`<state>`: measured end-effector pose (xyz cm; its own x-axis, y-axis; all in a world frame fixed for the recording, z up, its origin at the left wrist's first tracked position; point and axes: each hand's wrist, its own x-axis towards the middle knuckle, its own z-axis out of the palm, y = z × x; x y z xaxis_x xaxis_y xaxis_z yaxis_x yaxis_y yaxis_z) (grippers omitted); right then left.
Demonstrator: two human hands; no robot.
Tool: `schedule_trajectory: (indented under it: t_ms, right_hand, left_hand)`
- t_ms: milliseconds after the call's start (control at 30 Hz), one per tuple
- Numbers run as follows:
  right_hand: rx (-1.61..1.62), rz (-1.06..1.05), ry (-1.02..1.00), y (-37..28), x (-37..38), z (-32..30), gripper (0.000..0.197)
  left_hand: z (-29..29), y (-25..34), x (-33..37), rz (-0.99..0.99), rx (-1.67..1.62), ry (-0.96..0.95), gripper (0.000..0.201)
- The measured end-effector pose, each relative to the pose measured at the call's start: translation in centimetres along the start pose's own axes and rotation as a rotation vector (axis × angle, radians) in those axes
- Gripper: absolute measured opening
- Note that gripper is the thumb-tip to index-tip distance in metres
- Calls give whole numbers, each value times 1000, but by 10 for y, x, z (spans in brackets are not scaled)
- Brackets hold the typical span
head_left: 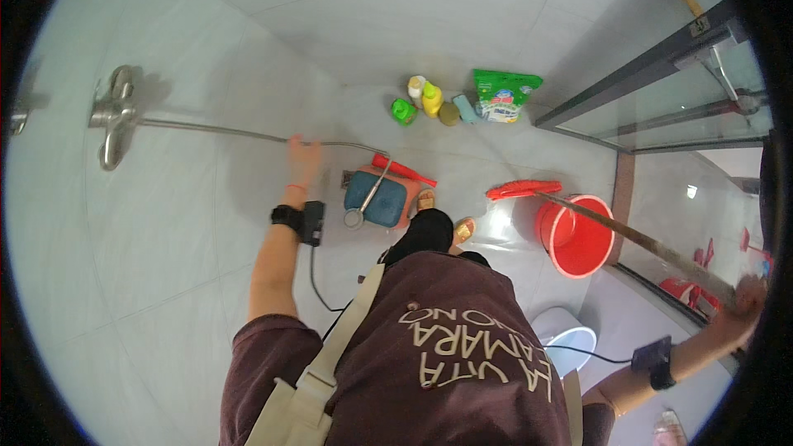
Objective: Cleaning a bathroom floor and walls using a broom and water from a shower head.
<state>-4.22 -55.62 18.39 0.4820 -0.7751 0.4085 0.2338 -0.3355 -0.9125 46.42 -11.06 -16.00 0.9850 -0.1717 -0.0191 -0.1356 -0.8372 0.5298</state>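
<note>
My left hand is on a thin metal shower hose, fingers closed around it and slightly blurred. The hose runs from a wall tap past my hand and bends back to a round shower head. That shower head is over a low stool with a blue top and orange sides. Out at the far right, my right hand grips a long wooden pole. A red scrubbing head is at the pole's lower end, on the floor.
A red bucket stands under the pole. Bottles, a blue sponge and a green bag line the far wall. By the stool is a red bar-like thing. A pale basin and glass door are at right.
</note>
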Motion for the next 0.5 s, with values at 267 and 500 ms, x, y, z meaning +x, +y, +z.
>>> schedule_trajectory:
  t_ms: [267, 500]
  right_hand:
    - [11, 164, 253, 74, 33, 96, 38]
    - [-17, 176, 212, 70, 34, 109, 35]
  left_hand:
    - [-75, -45, 60, 398, 1113, -147, 47]
    - [-72, -89, 121, -88, 1635, -586, 33]
